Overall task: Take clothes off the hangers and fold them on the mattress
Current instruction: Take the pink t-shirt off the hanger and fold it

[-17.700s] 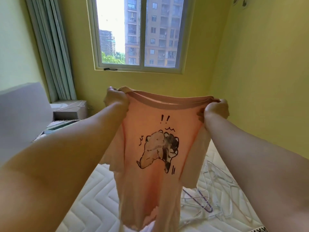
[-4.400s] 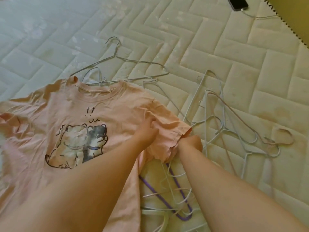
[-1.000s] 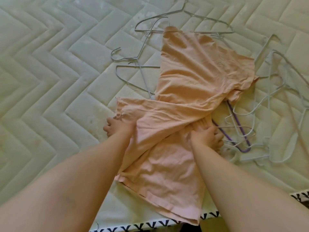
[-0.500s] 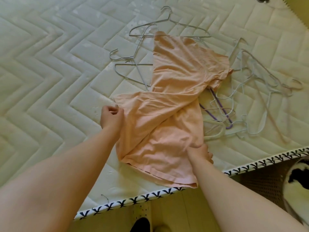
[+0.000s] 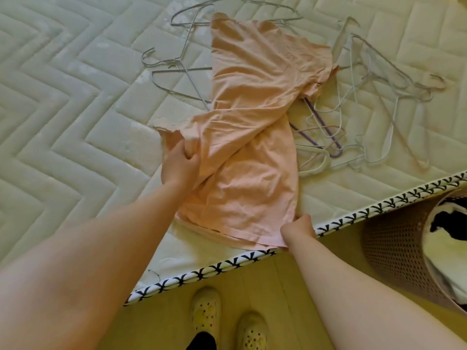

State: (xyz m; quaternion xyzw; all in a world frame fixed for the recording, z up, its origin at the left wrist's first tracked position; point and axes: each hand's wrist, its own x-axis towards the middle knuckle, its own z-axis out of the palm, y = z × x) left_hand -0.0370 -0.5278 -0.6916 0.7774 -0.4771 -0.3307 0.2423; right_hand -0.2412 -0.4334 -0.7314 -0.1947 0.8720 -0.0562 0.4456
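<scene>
Now | left hand grips shirt edge | right hand pinches hem

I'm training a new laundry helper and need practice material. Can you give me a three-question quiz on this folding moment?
1. True or false: the peach T-shirt hangs in mid-air.
2. The right hand pinches the shirt's: A) collar B) bottom hem corner C) sleeve.
3. Fill in: the left hand grips bunched fabric while the shirt lies on the ___.

Key: 1 false, it is lying down; 2 B; 3 mattress.
</scene>
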